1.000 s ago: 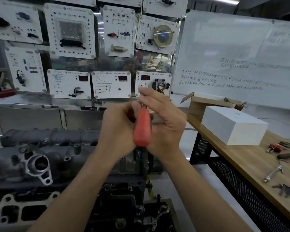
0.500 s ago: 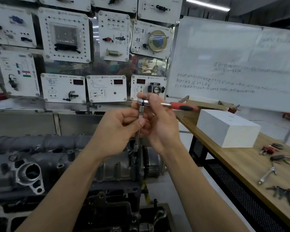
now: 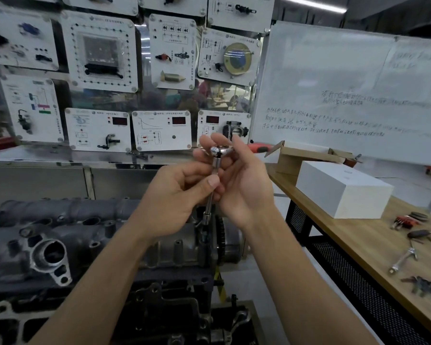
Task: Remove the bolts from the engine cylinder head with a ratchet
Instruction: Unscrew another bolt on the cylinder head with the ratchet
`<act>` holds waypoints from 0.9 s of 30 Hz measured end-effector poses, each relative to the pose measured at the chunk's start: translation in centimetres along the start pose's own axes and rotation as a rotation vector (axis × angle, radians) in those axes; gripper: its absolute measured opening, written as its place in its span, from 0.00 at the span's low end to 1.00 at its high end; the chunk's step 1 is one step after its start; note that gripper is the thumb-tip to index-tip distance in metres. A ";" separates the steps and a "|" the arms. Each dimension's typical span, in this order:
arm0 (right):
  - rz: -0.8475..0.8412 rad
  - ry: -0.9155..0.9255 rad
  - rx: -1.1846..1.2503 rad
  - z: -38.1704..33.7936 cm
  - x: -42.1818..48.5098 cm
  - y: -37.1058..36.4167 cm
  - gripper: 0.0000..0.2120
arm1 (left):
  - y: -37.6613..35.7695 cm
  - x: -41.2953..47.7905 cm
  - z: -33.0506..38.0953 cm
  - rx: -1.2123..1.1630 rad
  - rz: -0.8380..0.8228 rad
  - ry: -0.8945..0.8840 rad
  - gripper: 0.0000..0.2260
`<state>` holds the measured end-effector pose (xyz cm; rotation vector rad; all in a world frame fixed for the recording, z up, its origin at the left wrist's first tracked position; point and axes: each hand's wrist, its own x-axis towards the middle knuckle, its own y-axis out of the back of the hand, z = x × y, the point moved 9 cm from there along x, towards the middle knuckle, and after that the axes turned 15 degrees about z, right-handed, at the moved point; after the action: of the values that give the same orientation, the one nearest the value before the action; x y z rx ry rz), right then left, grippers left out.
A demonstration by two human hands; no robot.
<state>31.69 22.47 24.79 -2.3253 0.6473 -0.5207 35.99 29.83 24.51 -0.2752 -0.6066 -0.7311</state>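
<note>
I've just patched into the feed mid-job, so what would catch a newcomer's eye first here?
Dead centre, the right hand holds the chrome head of a ratchet, while the left hand pinches its extension bar, which runs down to the dark engine cylinder head at lower left. On the right, a white box sits on a wooden bench beside loose tools.

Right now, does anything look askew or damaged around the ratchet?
Nothing spilled or broken. The extension under the ratchet head leans, its top right of the socket. The left hand pinches it; the right hand holds the head. Seating on a bolt is hidden.
</note>
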 end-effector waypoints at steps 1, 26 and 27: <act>0.006 -0.038 -0.010 0.0 0.1 0.1 0.15 | -0.3 0.0 -0.1 0.004 -0.029 0.007 0.07; -0.027 -0.040 -0.019 0.5 0.4 0.5 0.17 | -0.2 -0.1 0.2 0.005 0.020 -0.037 0.09; 0.009 0.013 -0.036 0.4 0.5 0.8 0.17 | 0.0 0.0 0.1 0.025 0.052 -0.049 0.09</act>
<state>32.05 21.84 24.07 -2.3533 0.6784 -0.5239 35.97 29.89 24.64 -0.2858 -0.6528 -0.6681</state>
